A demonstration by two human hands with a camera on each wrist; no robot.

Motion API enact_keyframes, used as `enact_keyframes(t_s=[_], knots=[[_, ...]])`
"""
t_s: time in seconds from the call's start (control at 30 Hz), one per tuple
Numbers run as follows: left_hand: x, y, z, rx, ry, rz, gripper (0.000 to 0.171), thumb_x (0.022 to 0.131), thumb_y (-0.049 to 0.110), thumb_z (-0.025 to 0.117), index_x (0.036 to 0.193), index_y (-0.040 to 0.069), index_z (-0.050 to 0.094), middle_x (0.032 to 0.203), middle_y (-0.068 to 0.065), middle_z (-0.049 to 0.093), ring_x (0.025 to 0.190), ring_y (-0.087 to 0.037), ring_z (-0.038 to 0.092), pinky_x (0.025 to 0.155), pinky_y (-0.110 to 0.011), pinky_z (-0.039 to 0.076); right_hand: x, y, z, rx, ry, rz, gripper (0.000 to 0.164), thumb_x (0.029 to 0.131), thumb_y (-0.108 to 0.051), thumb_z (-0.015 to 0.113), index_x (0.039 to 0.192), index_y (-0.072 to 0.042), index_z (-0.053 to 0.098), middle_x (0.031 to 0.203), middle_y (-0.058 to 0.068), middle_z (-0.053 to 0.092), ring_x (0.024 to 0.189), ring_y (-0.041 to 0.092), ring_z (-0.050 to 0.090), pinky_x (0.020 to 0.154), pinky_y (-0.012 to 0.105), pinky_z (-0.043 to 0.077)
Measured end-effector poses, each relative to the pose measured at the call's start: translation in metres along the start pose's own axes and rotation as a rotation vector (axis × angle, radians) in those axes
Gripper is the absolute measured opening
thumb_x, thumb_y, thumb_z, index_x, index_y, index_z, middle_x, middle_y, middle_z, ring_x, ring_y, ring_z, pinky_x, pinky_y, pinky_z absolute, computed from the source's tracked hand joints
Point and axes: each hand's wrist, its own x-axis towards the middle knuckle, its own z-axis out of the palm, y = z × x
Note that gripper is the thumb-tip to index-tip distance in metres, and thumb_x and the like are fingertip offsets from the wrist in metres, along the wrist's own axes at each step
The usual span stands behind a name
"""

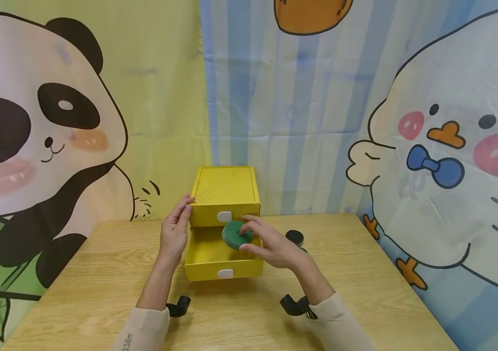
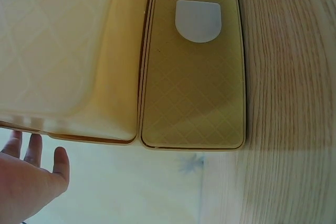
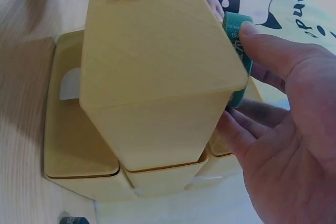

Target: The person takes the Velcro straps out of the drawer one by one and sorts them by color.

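A yellow drawer cabinet (image 1: 226, 185) stands on the table, one drawer (image 1: 207, 247) pulled out beneath the shut top one. My right hand (image 1: 275, 243) pinches a thick green disc (image 1: 233, 236) over the open drawer. In the right wrist view, print shows on the rim of the green disc (image 3: 232, 30), with the thumb (image 3: 278, 51) on one side and fingers below. At the cabinet's left side, my left hand (image 1: 174, 234) rests with fairly straight fingers against its upper edge. The left wrist view shows those fingers (image 2: 60, 163) beside the yellow wall.
A black round thing (image 1: 294, 237) lies on the wooden table (image 1: 341, 282) right of the cabinet, with a bit of green beside it. Below the pulled-out drawer, another shut drawer (image 2: 194, 98) has a white tab. A printed curtain (image 1: 253, 97) hangs behind.
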Motion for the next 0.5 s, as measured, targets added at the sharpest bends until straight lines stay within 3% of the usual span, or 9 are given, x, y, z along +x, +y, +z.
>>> enact_keyframes(t_s=[0.1, 0.23, 0.3, 0.5], knots=[[-0.001, 0.000, 0.000, 0.000, 0.001, 0.001, 0.040, 0.109, 0.035, 0.052, 0.142, 0.016, 0.064, 0.164, 0.005, 0.045, 0.155, -0.011, 0.035, 0.118, -0.014, 0.036, -0.002, 0.000, -0.001, 0.008, 0.003, -0.009, 0.026, 0.104, -0.030, 0.066, 0.126, -0.017, 0.058, 0.162, 0.008, 0.043, 0.132, 0.023, 0.056, 0.103, 0.048, 0.056], [-0.001, -0.001, 0.000, 0.001, 0.002, 0.005, 0.040, 0.109, 0.035, 0.052, 0.142, 0.016, 0.065, 0.163, 0.005, 0.045, 0.155, -0.011, 0.035, 0.118, -0.014, 0.036, -0.005, 0.000, -0.004, -0.013, 0.017, -0.002, 0.026, 0.102, -0.030, 0.069, 0.124, -0.018, 0.060, 0.154, 0.004, 0.051, 0.116, 0.019, 0.058, 0.082, 0.035, 0.060], [-0.001, -0.001, 0.000, 0.003, 0.002, 0.005, 0.040, 0.109, 0.035, 0.052, 0.142, 0.016, 0.065, 0.163, 0.006, 0.046, 0.154, -0.011, 0.036, 0.118, -0.014, 0.037, -0.006, 0.000, -0.006, -0.028, 0.029, 0.005, 0.026, 0.102, -0.031, 0.070, 0.123, -0.019, 0.061, 0.151, 0.004, 0.053, 0.113, 0.018, 0.060, 0.078, 0.031, 0.059], [-0.001, 0.001, 0.000, 0.013, -0.001, 0.010, 0.040, 0.110, 0.036, 0.052, 0.142, 0.017, 0.064, 0.163, 0.007, 0.045, 0.155, -0.011, 0.035, 0.119, -0.015, 0.036, -0.007, -0.002, -0.015, -0.031, 0.065, 0.019, 0.025, 0.100, -0.032, 0.073, 0.119, -0.020, 0.063, 0.143, 0.003, 0.056, 0.114, 0.020, 0.062, 0.089, 0.037, 0.060]])
